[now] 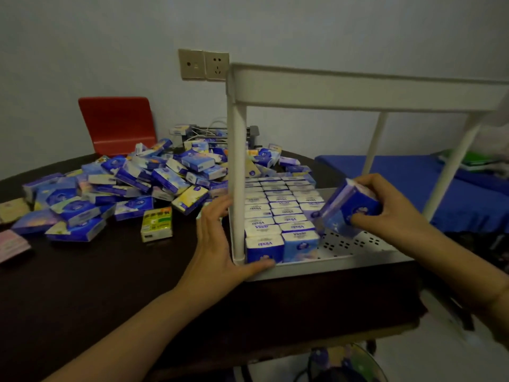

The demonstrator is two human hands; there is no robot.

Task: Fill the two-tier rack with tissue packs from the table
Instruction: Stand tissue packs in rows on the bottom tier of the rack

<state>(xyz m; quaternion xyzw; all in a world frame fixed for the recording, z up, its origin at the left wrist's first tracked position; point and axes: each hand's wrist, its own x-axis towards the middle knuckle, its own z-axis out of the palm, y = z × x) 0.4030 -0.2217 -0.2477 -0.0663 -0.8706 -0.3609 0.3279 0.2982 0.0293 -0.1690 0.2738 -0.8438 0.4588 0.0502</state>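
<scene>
A white two-tier rack [358,91] stands on the dark table. Its lower tier [355,245] holds rows of blue-and-white tissue packs [278,208] standing upright along its left side. My right hand [385,208] grips a small stack of blue tissue packs [348,206], tilted, just above the bare perforated part of the lower tier. My left hand [217,244] rests open against the rack's front left corner, thumb on the front edge by the nearest pack. A big loose pile of tissue packs [132,183] lies on the table to the left.
A yellow-green pack [156,223] stands alone in front of the pile. A red chair back [117,124] is behind the table. Wall sockets [203,64] sit above. A blue bed [429,186] lies to the right. The rack's upper tier shows nothing from below.
</scene>
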